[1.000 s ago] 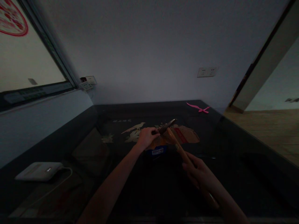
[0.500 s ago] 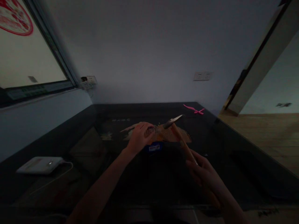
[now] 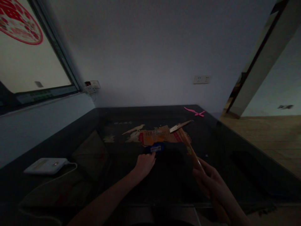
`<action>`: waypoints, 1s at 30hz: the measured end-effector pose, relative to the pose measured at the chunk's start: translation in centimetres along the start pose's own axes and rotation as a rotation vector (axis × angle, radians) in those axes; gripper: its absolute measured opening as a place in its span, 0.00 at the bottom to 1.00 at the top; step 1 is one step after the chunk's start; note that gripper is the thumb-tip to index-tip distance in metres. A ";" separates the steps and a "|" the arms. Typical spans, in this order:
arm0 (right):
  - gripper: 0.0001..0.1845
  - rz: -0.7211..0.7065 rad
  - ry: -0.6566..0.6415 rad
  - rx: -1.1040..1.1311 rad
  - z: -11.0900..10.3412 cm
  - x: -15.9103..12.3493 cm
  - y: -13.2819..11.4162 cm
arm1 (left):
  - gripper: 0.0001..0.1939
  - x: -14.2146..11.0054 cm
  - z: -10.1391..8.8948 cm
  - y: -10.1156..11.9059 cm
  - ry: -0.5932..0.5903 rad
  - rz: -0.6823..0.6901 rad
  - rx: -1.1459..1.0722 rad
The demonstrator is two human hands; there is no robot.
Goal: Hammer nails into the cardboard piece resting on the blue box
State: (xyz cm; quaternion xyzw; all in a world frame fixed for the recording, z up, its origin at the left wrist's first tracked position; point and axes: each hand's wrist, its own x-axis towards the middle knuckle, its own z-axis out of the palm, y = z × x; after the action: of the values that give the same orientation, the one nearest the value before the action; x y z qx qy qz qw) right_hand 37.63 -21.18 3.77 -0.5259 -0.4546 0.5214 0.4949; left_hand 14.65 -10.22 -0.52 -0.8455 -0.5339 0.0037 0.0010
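My right hand (image 3: 208,175) grips the wooden handle of a pick-like tool (image 3: 191,150). Its narrow metal head points away from me, above the right part of a flattened, printed packet (image 3: 152,138) in tan, red and orange. A small dark blue object with a pale label (image 3: 155,148) lies against the packet's near edge; its kind is unclear in the dim light. My left hand (image 3: 145,164) has one finger stretched to the label, with the other fingers curled. Nothing shows in that hand.
The dark glossy table (image 3: 131,194) meets the wall at the back. A white power bank-like device (image 3: 45,165) with a cable lies at the left. A pink ribbon (image 3: 197,113) rests at the far right corner. A dark flat object (image 3: 254,172) lies along the right side.
My left hand has drawn back from the packet toward me, down to the blue object's label. The tool's head has shifted slightly right and turned. The view has tilted a little.
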 end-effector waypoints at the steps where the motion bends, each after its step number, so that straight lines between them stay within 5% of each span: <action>1: 0.37 0.001 0.002 -0.002 0.0 -0.1 0.1 | 0.14 0.1 -0.2 0.0 -0.010 0.007 -0.001; 10: 0.41 0.045 0.034 0.019 -0.1 0.1 0.8 | 0.12 0.8 -1.1 0.9 0.048 0.172 0.065; 17: 0.39 0.067 0.043 0.023 -0.3 -0.4 1.1 | 0.10 0.8 -1.4 1.8 -0.028 0.188 0.058; 26: 0.43 0.111 0.078 0.089 -0.5 0.3 1.8 | 0.13 -1.1 -5.7 0.3 0.006 0.319 -0.440; 30: 0.42 0.098 0.044 0.081 -0.6 0.5 1.8 | 0.07 0.5 -8.1 -1.3 0.197 0.309 -0.638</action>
State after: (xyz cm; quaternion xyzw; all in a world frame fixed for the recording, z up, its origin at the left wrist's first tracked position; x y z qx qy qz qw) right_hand 38.20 -20.85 1.86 -0.5385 -0.3959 0.5510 0.4997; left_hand 13.72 -9.18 7.63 -0.8702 -0.3715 -0.2443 -0.2121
